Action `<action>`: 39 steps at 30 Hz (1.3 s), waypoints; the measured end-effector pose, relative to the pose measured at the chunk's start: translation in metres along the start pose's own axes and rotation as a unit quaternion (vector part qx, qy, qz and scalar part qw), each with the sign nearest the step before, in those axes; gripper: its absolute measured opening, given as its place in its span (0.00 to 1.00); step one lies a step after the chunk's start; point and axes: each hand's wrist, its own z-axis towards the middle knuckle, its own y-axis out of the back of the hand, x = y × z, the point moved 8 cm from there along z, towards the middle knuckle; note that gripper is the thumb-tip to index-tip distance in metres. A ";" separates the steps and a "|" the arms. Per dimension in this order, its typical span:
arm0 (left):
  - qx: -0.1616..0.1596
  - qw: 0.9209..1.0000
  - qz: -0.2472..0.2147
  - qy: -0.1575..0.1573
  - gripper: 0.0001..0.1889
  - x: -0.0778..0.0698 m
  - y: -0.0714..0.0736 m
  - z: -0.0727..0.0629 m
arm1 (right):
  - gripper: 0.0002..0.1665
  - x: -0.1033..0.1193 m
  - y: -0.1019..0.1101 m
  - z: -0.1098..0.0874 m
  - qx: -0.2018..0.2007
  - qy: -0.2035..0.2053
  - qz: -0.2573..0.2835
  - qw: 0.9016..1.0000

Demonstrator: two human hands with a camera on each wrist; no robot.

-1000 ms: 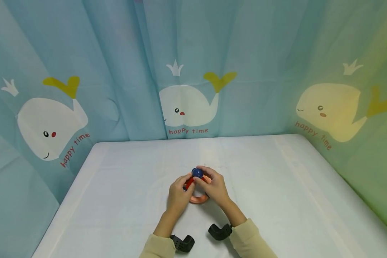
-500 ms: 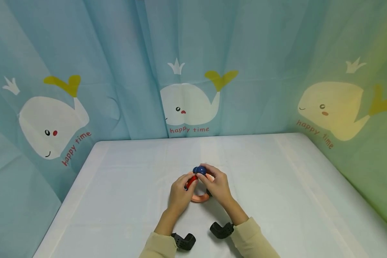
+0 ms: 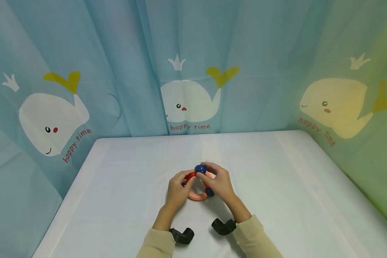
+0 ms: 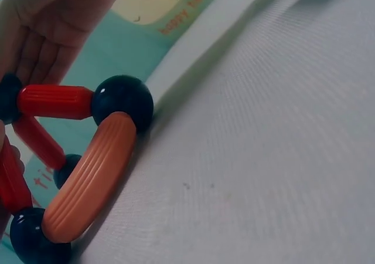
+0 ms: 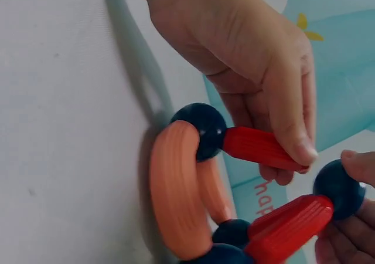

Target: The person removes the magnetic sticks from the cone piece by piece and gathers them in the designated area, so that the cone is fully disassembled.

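Observation:
In the head view both hands are at a toy of magnetic rods and blue balls. My left hand [image 3: 177,190] pinches a red rod [image 5: 263,149] near its upper end. The rod's lower end meets a blue ball [image 5: 202,129] on the ring of orange curved rods [image 3: 197,196]. My right hand [image 3: 220,181] holds the top blue ball [image 3: 200,169] between thumb and fingers. Two more red rods [image 5: 293,229] slope up to that ball in the right wrist view. A small gap shows between the pinched rod's tip and the top ball.
The toy's ring is on a white-covered table [image 3: 116,193]. Black wrist cameras [image 3: 182,236] are strapped at both wrists. Behind the table hangs a blue-green curtain [image 3: 132,71] printed with whales.
The second blue ball seen beside the top ball is now largely out of sight. My left hand has shifted slightly left. A blue ball at the ring's right side shows more clearly.

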 end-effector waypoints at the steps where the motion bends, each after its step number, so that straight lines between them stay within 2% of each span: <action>1: 0.002 1.000 -0.005 -0.001 0.12 0.000 0.000 0.000 | 0.24 0.001 0.001 0.000 0.004 0.001 -0.008 1.000; 7: 0.002 1.000 -0.019 -0.007 0.11 0.001 0.004 0.002 | 0.24 0.007 0.006 0.001 0.041 0.004 -0.062 0.997; 11: 0.007 1.000 -0.029 -0.001 0.11 0.001 0.005 0.003 | 0.24 0.007 0.006 0.000 0.063 0.000 -0.075 0.995; 19: 0.020 0.998 -0.045 0.040 0.10 -0.030 0.015 0.010 | 0.23 0.008 0.008 -0.002 0.077 -0.019 -0.076 0.994; 30: 0.044 0.995 -0.061 0.061 0.12 -0.031 0.019 0.011 | 0.24 0.009 0.008 -0.003 0.095 -0.023 -0.064 0.993; 33: 0.037 0.997 -0.056 0.047 0.12 -0.035 0.027 0.015 | 0.24 0.008 0.009 -0.002 0.098 -0.022 -0.055 0.993; 36: 0.018 0.999 -0.044 0.016 0.09 -0.040 0.037 0.019 | 0.25 0.005 0.009 0.000 0.107 -0.023 -0.038 0.993; 39: 0.025 0.999 -0.040 0.011 0.06 -0.033 0.040 0.019 | 0.24 0.009 0.010 0.001 0.122 -0.021 -0.010 0.992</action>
